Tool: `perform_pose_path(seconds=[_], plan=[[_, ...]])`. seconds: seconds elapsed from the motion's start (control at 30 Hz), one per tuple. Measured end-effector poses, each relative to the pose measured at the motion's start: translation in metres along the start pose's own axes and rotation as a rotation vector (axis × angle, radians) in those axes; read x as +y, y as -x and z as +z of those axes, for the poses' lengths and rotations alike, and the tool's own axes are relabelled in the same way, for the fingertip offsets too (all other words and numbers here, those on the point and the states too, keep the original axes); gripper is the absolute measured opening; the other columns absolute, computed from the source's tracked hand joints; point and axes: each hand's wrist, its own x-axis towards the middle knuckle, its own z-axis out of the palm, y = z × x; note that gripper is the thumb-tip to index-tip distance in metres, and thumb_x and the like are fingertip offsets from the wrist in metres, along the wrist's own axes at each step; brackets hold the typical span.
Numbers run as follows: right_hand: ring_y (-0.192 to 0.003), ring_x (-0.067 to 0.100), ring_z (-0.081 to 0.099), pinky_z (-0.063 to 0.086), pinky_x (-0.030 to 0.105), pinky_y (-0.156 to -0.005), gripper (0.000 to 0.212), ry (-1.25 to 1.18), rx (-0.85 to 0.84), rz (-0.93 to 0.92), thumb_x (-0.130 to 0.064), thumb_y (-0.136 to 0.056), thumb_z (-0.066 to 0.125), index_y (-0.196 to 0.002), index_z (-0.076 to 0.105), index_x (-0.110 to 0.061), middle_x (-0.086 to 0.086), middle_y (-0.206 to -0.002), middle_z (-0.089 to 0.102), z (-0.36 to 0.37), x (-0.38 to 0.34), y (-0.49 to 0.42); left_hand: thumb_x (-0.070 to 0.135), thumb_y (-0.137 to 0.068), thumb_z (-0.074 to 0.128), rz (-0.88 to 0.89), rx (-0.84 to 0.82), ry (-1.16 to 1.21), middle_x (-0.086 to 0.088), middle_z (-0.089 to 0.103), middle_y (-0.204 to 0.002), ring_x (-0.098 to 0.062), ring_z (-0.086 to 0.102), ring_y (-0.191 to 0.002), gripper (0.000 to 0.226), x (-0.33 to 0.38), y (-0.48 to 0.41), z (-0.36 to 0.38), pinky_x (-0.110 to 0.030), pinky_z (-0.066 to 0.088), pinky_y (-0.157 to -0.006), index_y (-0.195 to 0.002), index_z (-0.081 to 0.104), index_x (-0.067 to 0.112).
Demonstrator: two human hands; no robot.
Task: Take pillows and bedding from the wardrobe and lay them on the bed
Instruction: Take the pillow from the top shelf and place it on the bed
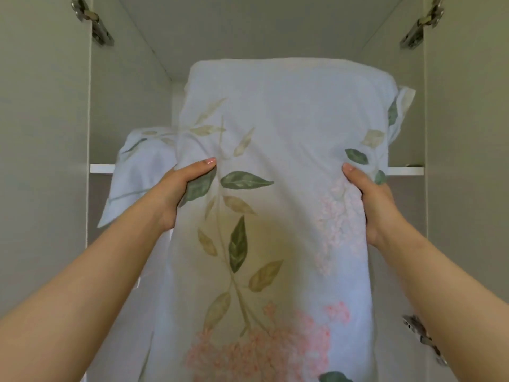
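Head view: floral pillow (275, 133) gripped w/ both hands at wardrobe shelf (405, 170).
Left hand (179, 191) & right hand (371, 199) clamp its sides; no readable text.

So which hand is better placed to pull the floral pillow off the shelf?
Neither clearly: the left hand and right hand both grip the floral pillow at matching height on opposite edges. Probably a two-handed pull off the shelf.

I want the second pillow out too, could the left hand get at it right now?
Probably not: the left hand is gripping the front pillow, which covers most of the second pillow.
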Motion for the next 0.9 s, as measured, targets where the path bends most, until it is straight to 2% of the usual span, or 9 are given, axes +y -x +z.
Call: perform_pose_path(seconds=[0.1, 0.2, 0.33, 0.43, 0.53, 0.67, 0.73, 0.8, 0.9], plan=[[-0.081, 0.016, 0.072, 0.060, 0.029, -0.066, 0.037, 0.014, 0.037, 0.057, -0.013, -0.085, 0.064, -0.121, 0.061, -0.008, 0.007, -0.104, 0.071, -0.017, 0.005, 0.029, 0.027, -0.084, 0.061, -0.046, -0.013, 0.020, 0.000, 0.075, -0.072, -0.015, 0.071, -0.062, 0.017, -0.022, 0.022, 0.014, -0.024, 0.056, -0.051, -0.096, 0.067, 0.017], [-0.084, 0.017, 0.072, 0.061, 0.030, -0.070, 0.038, 0.030, 0.084, 0.083, -0.011, -0.086, 0.061, -0.124, 0.059, -0.006, 0.008, -0.110, 0.069, -0.037, 0.013, 0.054, 0.020, -0.080, 0.064, -0.045, 0.018, 0.054, 0.000, 0.075, -0.070, -0.014, 0.071, -0.059, 0.025, -0.044, 0.042, 0.027, -0.023, 0.055, -0.049, -0.104, 0.064, 0.012], [-0.092, 0.020, 0.070, 0.060, 0.033, -0.077, 0.033, 0.050, 0.143, 0.109, -0.012, -0.087, 0.060, -0.120, 0.060, -0.009, 0.008, -0.110, 0.068, -0.070, 0.024, 0.084, 0.020, -0.059, 0.079, -0.049, -0.011, 0.066, -0.007, 0.072, -0.092, -0.019, 0.072, -0.074, 0.057, -0.080, 0.060, 0.038, -0.030, 0.058, -0.061, -0.112, 0.063, 0.011], [-0.091, 0.019, 0.071, 0.060, 0.032, -0.076, 0.024, 0.066, 0.180, 0.128, -0.011, -0.087, 0.060, -0.111, 0.063, -0.012, 0.007, -0.107, 0.069, -0.096, 0.037, 0.107, 0.029, -0.050, 0.082, -0.072, 0.023, 0.035, -0.011, 0.070, -0.108, -0.026, 0.070, -0.092, 0.076, -0.114, 0.074, 0.045, -0.039, 0.057, -0.078, -0.120, 0.059, 0.012], [-0.091, 0.019, 0.071, 0.060, 0.032, -0.076, 0.022, 0.088, 0.233, 0.160, -0.012, -0.087, 0.060, -0.109, 0.063, -0.014, 0.005, -0.104, 0.069, -0.121, 0.052, 0.127, 0.034, -0.045, 0.082, -0.129, 0.052, 0.025, -0.008, 0.070, -0.110, -0.026, 0.069, -0.095, 0.082, -0.148, 0.083, 0.053, -0.041, 0.055, -0.082, -0.121, 0.058, 0.016], [-0.101, 0.023, 0.069, 0.056, 0.038, -0.086, 0.027, 0.109, 0.337, 0.245, -0.017, -0.083, 0.065, -0.110, 0.064, -0.018, 0.006, -0.109, 0.069, -0.158, 0.073, 0.146, 0.028, -0.058, 0.077, -0.222, 0.038, 0.016, -0.004, 0.069, -0.109, -0.022, 0.068, -0.095, 0.069, -0.195, 0.094, 0.070, -0.038, 0.056, -0.081, -0.122, 0.056, 0.018], [-0.109, 0.025, 0.066, 0.052, 0.042, -0.094, 0.032, 0.129, 0.416, 0.289, -0.017, -0.082, 0.066, -0.114, 0.064, -0.017, 0.009, -0.120, 0.067, -0.175, 0.089, 0.158, 0.021, -0.063, 0.076, -0.279, 0.024, 0.023, 0.001, 0.073, -0.098, -0.017, 0.071, -0.087, 0.053, -0.224, 0.098, 0.076, -0.033, 0.058, -0.073, -0.114, 0.061, 0.019], [-0.111, 0.027, 0.064, 0.051, 0.043, -0.096, 0.031, 0.151, 0.496, 0.322, -0.016, -0.083, 0.065, -0.114, 0.064, -0.016, 0.011, -0.125, 0.064, -0.190, 0.106, 0.174, 0.012, -0.072, 0.074, -0.339, 0.002, 0.044, 0.006, 0.075, -0.086, -0.013, 0.072, -0.078, 0.033, -0.257, 0.102, 0.079, -0.028, 0.058, -0.064, -0.102, 0.064, 0.021], [-0.105, 0.024, 0.067, 0.053, 0.038, -0.090, 0.022, 0.204, 0.621, 0.365, -0.015, -0.084, 0.063, -0.105, 0.066, -0.018, 0.007, -0.112, 0.068, -0.209, 0.130, 0.198, 0.006, -0.077, 0.068, -0.456, -0.023, 0.069, 0.001, 0.074, -0.091, -0.015, 0.073, -0.077, 0.031, -0.304, 0.107, 0.082, -0.028, 0.059, -0.062, -0.104, 0.064, 0.019]])
